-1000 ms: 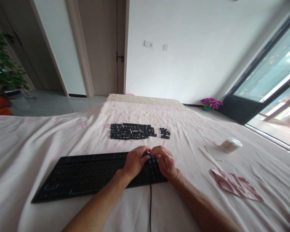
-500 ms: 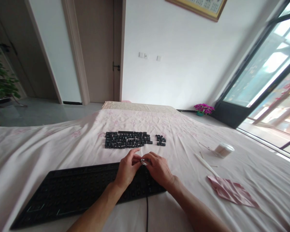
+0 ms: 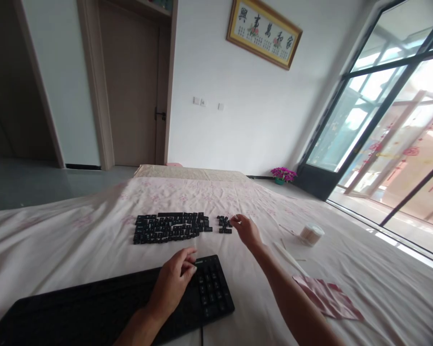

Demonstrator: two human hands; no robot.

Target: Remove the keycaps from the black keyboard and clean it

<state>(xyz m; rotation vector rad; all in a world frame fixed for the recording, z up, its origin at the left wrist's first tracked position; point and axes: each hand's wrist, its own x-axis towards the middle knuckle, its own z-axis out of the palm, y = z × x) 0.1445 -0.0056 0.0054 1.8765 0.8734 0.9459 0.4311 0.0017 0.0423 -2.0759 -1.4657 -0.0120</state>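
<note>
A black keyboard (image 3: 94, 307) lies across the near part of a pink sheet (image 3: 75, 240). My left hand (image 3: 173, 283) rests on its upper edge beside the number pad, fingers curled loosely; I cannot make out anything in them. Farther off, removed black keycaps (image 3: 168, 228) are laid out in rows, with a small separate cluster of keycaps (image 3: 223, 224) to their right. My right hand (image 3: 244, 229) reaches out to that cluster, fingertips pinched at its right edge, apparently on a small keycap.
A round tub of cotton swabs (image 3: 311, 234) stands to the right, with a white stick (image 3: 290, 258) and a folded pink cloth (image 3: 328, 298) nearer me. The keyboard cable (image 3: 202, 336) runs off the near edge. A door, a glass sliding door and a flower pot (image 3: 283, 174) lie beyond.
Both hands were together over the keyboard's right end. My right hand has moved forward to the small keycap cluster; my left hand stayed on the keyboard. The camera tilted up.
</note>
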